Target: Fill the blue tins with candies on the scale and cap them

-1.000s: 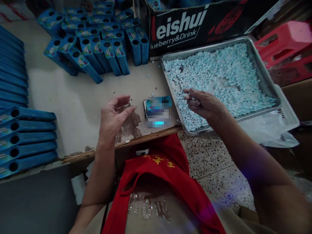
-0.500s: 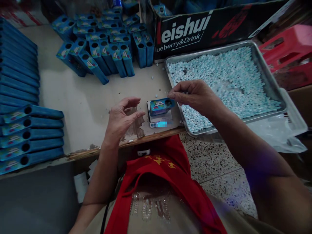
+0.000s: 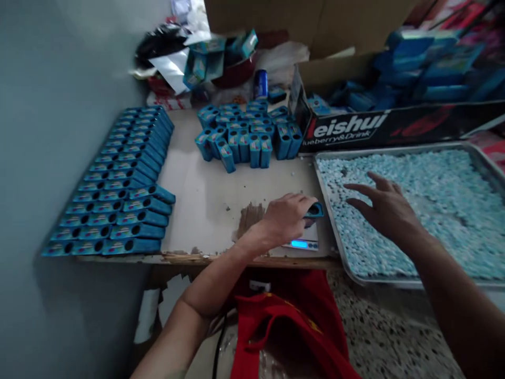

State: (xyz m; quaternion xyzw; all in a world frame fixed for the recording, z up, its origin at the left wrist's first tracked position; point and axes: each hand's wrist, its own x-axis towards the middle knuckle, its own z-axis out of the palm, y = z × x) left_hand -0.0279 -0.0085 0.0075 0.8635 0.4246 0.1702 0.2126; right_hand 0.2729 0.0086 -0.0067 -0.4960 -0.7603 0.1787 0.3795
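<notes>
My left hand (image 3: 287, 215) is wrapped round a small blue box (image 3: 315, 210) with a round hole in its top, at the small scale (image 3: 311, 236). The scale's display is lit blue; its digits are too small to read. Over the left part of a metal tray (image 3: 340, 251) is my right hand (image 3: 384, 208), fingers spread and holding nothing. Pale blue and white candies (image 3: 445, 195) fill much of that tray. Whether the box touches the scale is hidden by my fingers.
Rows of blue boxes (image 3: 118, 173) line the table's left side. A looser group of boxes (image 3: 244, 134) stands at the back middle. Behind the tray, a black carton (image 3: 355, 129) holds more blue boxes. A blue can (image 3: 261, 84) is farther back.
The view has swung up and left. My left hand has closed on the box at the scale. My right hand has let go of the box and moved over the tray, fingers spread.
</notes>
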